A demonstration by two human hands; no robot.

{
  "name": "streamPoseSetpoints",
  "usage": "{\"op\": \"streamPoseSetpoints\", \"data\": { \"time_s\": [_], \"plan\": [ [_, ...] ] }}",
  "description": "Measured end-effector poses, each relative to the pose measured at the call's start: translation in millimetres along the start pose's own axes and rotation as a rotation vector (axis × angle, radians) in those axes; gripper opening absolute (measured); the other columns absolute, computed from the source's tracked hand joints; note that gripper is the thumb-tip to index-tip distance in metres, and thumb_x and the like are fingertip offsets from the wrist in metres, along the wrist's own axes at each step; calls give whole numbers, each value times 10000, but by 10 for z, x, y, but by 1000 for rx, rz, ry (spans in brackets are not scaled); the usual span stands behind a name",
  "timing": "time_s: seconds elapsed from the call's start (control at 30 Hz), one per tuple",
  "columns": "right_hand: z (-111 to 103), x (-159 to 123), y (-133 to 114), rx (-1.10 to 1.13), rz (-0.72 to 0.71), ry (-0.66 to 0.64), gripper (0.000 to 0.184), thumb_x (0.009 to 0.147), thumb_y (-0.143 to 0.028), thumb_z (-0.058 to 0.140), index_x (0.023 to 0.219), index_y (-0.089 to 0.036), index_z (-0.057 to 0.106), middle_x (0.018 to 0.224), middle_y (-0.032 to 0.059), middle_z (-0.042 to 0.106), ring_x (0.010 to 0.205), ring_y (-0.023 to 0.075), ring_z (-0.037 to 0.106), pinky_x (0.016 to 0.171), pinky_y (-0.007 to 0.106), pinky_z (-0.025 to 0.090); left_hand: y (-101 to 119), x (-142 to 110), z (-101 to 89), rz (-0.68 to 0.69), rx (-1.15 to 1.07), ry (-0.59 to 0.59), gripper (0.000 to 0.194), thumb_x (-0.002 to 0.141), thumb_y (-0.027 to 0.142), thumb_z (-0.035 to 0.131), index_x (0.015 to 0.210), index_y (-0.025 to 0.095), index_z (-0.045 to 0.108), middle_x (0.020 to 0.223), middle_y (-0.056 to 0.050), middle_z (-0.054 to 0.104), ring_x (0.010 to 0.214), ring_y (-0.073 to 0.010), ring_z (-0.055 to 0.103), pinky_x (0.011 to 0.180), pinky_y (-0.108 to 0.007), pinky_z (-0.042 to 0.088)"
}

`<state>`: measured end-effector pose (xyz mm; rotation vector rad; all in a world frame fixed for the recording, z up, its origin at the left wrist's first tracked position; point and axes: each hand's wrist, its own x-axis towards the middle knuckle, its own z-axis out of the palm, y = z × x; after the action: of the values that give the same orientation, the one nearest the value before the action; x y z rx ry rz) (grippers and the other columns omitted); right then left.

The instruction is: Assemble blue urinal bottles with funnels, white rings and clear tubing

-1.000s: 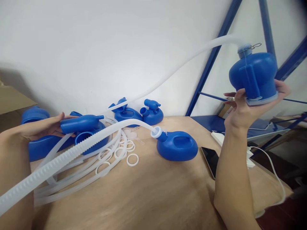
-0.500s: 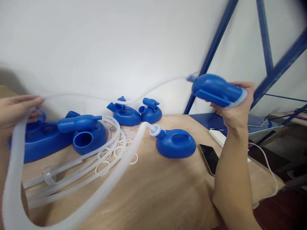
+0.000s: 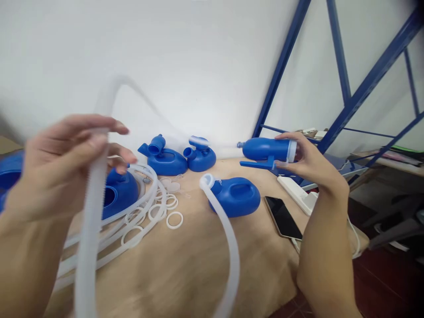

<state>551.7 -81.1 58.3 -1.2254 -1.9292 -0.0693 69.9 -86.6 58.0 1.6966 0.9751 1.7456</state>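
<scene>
My right hand [image 3: 309,161] grips a blue plastic bottle [image 3: 265,149] by its pale base, lying sideways above the back of the wooden table [image 3: 198,269]. A thin clear tube runs from the bottle's nozzle leftward, blurred by motion. My left hand [image 3: 62,165] is raised at the left, fingers curled round a white ribbed hose [image 3: 91,221]. That hose loops down and back up to the neck of a flat blue container [image 3: 236,196] lying on the table between my hands.
Two more blue containers [image 3: 167,159] stand by the wall, larger blue ones [image 3: 117,194] at the left. White rings [image 3: 174,219] and clear tubes lie beside them. A phone [image 3: 282,217] and a white power strip [image 3: 300,194] lie at the right; blue metal frame bars [image 3: 281,66] rise behind.
My right hand has lowered the blue bottle from high at the right and turned it sideways. My left hand let go of a blue part, then took the ribbed hose and lifted it.
</scene>
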Motion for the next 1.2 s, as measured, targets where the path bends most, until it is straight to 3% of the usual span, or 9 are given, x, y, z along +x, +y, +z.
{"op": "streamPoseSetpoints", "data": {
  "time_s": [0.13, 0.27, 0.4, 0.5, 0.63, 0.87, 1.0, 1.1, 1.2],
  "plan": [
    [78, -153, 112, -147, -227, 122, 408, 836, -327, 780, 1219, -297, 643, 1282, 112, 577, 1240, 322, 590, 939, 482, 553, 130, -170, 502, -114, -182, -319, 265, 858, 364, 767, 1092, 245, 801, 788, -19, 725, 627, -177, 683, 541, -309, 556],
    [170, -499, 227, -276, -285, -12, 293, 897, -215, 659, 1157, -333, 725, 1377, 108, 567, 1163, 307, 658, 830, 440, 595, -60, -160, 844, -302, -106, -442, 460, 849, 521, 752, 1223, 252, 753, 884, -67, 743, 698, -210, 690, 547, -317, 552],
    [379, -744, 253, -331, -192, -118, 309, 905, -234, 624, 1139, -378, 765, 1411, 66, 623, 984, 288, 726, 724, 432, 622, -341, -132, 1173, -279, 153, -546, 514, 890, 620, 649, 1281, 288, 684, 1036, -53, 724, 856, -248, 682, 674, -361, 552],
    [612, -726, 284, -165, -41, -143, 370, 868, -359, 723, 1230, -431, 716, 1322, 27, 704, 1123, 352, 711, 912, 558, 614, -531, -156, 1371, -229, 246, -679, 489, 885, 643, 638, 1222, 290, 657, 1159, -45, 702, 995, -267, 661, 801, -384, 532],
    [894, -586, 417, -29, 22, -149, 489, 830, -413, 763, 1310, -425, 668, 1337, 28, 702, 1259, 368, 653, 1077, 599, 525, -773, -251, 1602, -149, 251, -860, 450, 838, 664, 680, 984, 248, 585, 935, -14, 668, 880, -236, 620, 740, -349, 471],
    [1125, -446, 572, 108, -148, -288, 323, 716, -275, 808, 994, -436, 778, 1400, -15, 622, 1465, 449, 434, 1198, 655, 373, -1163, -415, 1987, 63, 274, -784, 453, 759, 513, 760, 775, 245, 395, 787, 13, 508, 768, -208, 494, 733, -359, 403],
    [1155, -358, 609, 221, -87, -177, 114, 799, -342, 789, 893, -346, 724, 1519, 0, 486, 1446, 393, 445, 1224, 601, 344, -1359, -437, 2033, 39, 261, -680, 413, 762, 451, 739, 803, 252, 379, 876, -25, 568, 886, -255, 544, 834, -413, 441],
    [1151, -298, 638, 402, 90, -123, 208, 862, -367, 740, 1009, -335, 597, 1448, 27, 550, 1391, 312, 511, 1155, 553, 430, -1524, -429, 1960, -7, 221, -642, 418, 782, 491, 726, 861, 252, 393, 1050, -77, 623, 1092, -311, 586, 958, -469, 456],
    [1143, -240, 703, 598, 200, -115, 495, 735, -288, 802, 1133, -357, 516, 1356, 20, 615, 1330, 284, 549, 1050, 474, 510, -1667, -423, 1866, -42, 165, -657, 426, 781, 502, 736, 885, 253, 406, 1186, -115, 639, 1360, -349, 509, 1083, -486, 431]
  ]
}}
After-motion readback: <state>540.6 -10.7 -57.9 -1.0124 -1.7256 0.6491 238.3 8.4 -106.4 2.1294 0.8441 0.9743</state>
